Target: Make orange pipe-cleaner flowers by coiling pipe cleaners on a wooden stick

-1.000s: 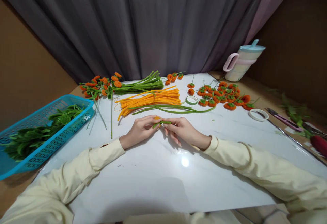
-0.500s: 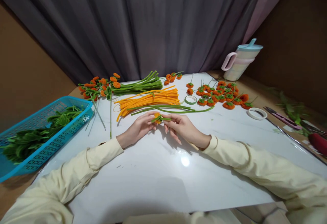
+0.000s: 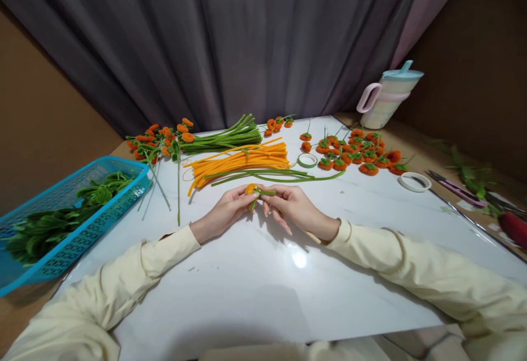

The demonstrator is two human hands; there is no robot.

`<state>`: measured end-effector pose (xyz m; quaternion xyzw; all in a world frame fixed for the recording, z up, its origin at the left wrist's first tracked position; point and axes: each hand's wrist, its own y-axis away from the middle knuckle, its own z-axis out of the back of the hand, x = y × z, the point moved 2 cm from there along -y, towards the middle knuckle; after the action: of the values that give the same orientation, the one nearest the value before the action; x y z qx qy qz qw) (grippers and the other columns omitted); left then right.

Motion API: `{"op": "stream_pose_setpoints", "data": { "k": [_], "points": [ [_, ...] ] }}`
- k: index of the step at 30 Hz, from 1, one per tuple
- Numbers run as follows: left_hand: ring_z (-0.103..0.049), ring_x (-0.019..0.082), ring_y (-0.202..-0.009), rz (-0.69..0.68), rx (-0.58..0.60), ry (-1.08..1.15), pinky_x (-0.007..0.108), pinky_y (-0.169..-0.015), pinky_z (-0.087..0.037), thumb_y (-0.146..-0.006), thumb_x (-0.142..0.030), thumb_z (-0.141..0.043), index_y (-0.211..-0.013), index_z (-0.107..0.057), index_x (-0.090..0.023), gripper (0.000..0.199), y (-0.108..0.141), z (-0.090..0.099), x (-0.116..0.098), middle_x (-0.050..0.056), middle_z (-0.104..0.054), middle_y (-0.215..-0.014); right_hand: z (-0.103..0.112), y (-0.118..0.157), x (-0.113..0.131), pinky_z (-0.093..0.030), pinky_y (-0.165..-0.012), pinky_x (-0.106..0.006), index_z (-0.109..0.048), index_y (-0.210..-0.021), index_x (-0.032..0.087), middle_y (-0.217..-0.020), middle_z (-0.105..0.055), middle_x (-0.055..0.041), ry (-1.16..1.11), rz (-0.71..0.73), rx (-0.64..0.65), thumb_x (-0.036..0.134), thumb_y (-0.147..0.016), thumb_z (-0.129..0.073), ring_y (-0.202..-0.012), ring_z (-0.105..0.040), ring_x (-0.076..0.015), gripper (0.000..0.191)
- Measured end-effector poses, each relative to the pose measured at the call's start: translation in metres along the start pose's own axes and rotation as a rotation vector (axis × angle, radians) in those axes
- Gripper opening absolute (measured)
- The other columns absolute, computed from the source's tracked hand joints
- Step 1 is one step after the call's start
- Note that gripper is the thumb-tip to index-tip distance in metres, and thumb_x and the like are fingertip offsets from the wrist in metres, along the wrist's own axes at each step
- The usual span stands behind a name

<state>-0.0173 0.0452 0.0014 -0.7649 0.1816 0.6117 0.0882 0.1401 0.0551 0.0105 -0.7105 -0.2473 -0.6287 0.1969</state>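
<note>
Wears long, loose, pale cream cloth sleeves [image 3: 432, 273], creased and bunched in soft folds, narrowing to plain, unpatterned cuffs [image 3: 342, 230].

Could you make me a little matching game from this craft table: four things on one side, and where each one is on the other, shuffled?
1. Leafy green pieces
2. Orange stem bundle
3. Lidded jug
4. Small yellow-orange and green piece

A. At the back right
B. Held by the left hand and right hand
C. In the blue basket
D. Between the green bundle and the loose green stems

Pairs: 1-C, 2-D, 3-A, 4-B
</note>
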Motion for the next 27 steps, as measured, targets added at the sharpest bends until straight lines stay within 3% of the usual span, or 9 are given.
{"op": "stream_pose_setpoints", "data": {
  "k": [8, 12, 17, 21, 27],
  "points": [
    [-0.047, 0.007, -0.06, -0.094, -0.109, -0.14, 0.019, -0.054, -0.04, -0.079, -0.036, -0.062, -0.094, -0.057, -0.014, 0.027, -0.0004, 0.001, 0.0022, -0.002, -0.052, -0.074, 0.0009, -0.0004, 0.0001, -0.034, -0.026, -0.015, -0.048, -0.121, 0.016, -0.061, -0.057, 0.0048, 0.002, 0.027, 0.008, 0.029, -0.084, -0.055, -0.03, -0.046, -0.0051, 0.04],
    [-0.047, 0.007, -0.054, -0.125, -0.126, -0.272, 0.019, -0.051, -0.038, -0.082, -0.041, -0.057, -0.083, -0.055, -0.014, 0.026, 0.0009, 0.002, 0.0034, -0.003, -0.053, -0.068, -0.0003, 0.0024, -0.0004, -0.034, -0.027, -0.015, -0.052, -0.118, 0.017, -0.063, -0.056, 0.0049, 0.057, 0.034, 0.002, 0.028, -0.086, -0.051, -0.031, -0.044, -0.0041, 0.034],
    [-0.048, 0.008, -0.054, -0.12, -0.131, -0.326, 0.02, -0.051, -0.039, -0.081, -0.042, -0.057, -0.086, -0.055, -0.014, 0.028, 0.0032, -0.0008, 0.0003, -0.001, -0.058, -0.07, 0.0008, 0.002, -0.0016, -0.03, -0.027, -0.015, -0.056, -0.111, 0.014, -0.064, -0.056, 0.004, 0.095, 0.011, -0.003, 0.028, -0.085, -0.051, -0.031, -0.041, -0.0028, 0.031],
    [-0.048, 0.008, -0.052, -0.104, -0.112, -0.286, 0.02, -0.049, -0.037, -0.081, -0.04, -0.057, -0.089, -0.054, -0.013, 0.028, 0.0025, 0.0004, 0.0013, -0.001, -0.057, -0.068, 0.0016, 0.0016, 0.0, -0.027, -0.027, -0.014, -0.058, -0.11, 0.013, -0.061, -0.056, 0.0041, 0.11, 0.014, 0.013, 0.029, -0.084, -0.051, -0.031, -0.037, -0.0023, 0.031],
    [-0.049, 0.008, -0.051, -0.035, -0.075, -0.142, 0.021, -0.051, -0.037, -0.081, -0.04, -0.058, -0.076, -0.053, -0.013, 0.027, -0.0011, 0.0044, 0.0054, 0.0, -0.056, -0.065, 0.0028, 0.002, 0.0032, -0.032, -0.028, -0.014, -0.046, -0.123, 0.017, -0.068, -0.06, 0.0028, 0.124, 0.037, 0.021, 0.032, -0.083, -0.054, -0.032, -0.042, -0.0036, 0.043]
  ]
}}
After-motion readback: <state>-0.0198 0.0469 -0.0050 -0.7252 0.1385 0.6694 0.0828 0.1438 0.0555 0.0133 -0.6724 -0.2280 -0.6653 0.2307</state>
